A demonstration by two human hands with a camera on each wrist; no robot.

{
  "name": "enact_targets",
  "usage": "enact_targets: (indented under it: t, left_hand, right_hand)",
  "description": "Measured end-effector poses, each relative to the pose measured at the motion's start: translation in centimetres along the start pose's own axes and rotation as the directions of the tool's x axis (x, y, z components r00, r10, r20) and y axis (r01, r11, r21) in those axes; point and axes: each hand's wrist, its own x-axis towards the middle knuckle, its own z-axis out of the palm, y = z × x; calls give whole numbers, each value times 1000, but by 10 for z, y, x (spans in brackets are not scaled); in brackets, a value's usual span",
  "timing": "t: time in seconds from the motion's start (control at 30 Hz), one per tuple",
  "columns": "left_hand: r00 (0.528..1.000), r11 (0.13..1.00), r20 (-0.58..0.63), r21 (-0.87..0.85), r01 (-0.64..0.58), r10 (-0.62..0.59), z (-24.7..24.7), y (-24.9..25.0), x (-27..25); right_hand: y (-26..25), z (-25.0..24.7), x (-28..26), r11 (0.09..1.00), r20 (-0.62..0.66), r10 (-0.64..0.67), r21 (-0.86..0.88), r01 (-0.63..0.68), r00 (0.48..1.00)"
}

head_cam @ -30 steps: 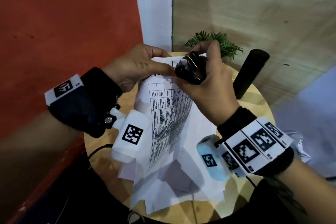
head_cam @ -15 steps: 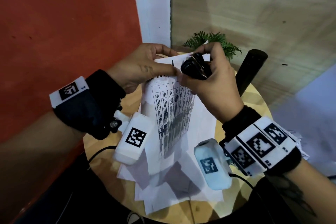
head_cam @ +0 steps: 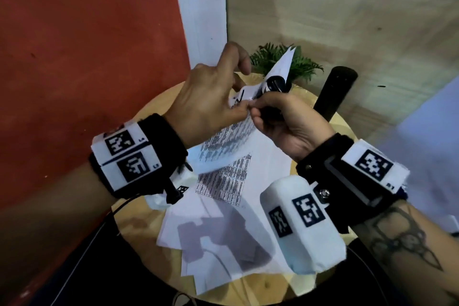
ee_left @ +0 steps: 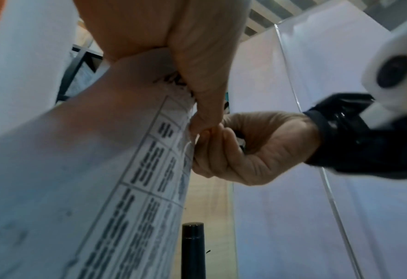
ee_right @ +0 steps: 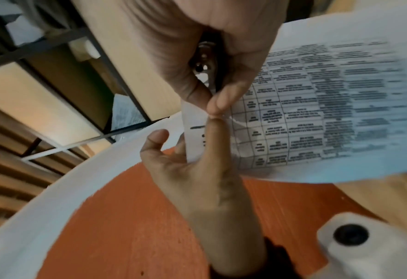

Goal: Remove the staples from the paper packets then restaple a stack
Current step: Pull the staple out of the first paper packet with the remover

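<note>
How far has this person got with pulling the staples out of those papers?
Done, it seems: loose sheets already lie spread on the round table. In hand: the left hand pinches the corner of a printed packet, while the right hand holds the black staple remover and picks at that corner; the staple itself is too small to see. Left: restapling; no stapler is clearly identifiable.

Red wall (head_cam: 87,57) meets pale wood panelling (head_cam: 347,7) (white strip between).
</note>
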Motion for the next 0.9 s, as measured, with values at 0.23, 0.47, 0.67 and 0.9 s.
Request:
enact_targets:
  t: [0.23, 0.47, 0.67, 0.9]
  left_hand:
    - [991, 984, 78, -137, 118, -108, -5, -1, 6]
    - [962, 933, 166, -255, 253, -215, -5, -4, 9]
    - [892, 720, 316, -530, 448, -323, -11, -19, 8]
    - [899, 822, 364, -414, 392, -245, -23, -32, 9]
  right_hand:
    - [-2, -4, -7, 871, 46, -290, -402, 283, 956]
    - [8, -3, -10, 340, 247, -667, -738, 583, 703]
    - [25, -5, 0, 702, 151, -653, -246, 668, 742]
    - [33, -38, 12, 599, 106, -647, -542, 589, 755]
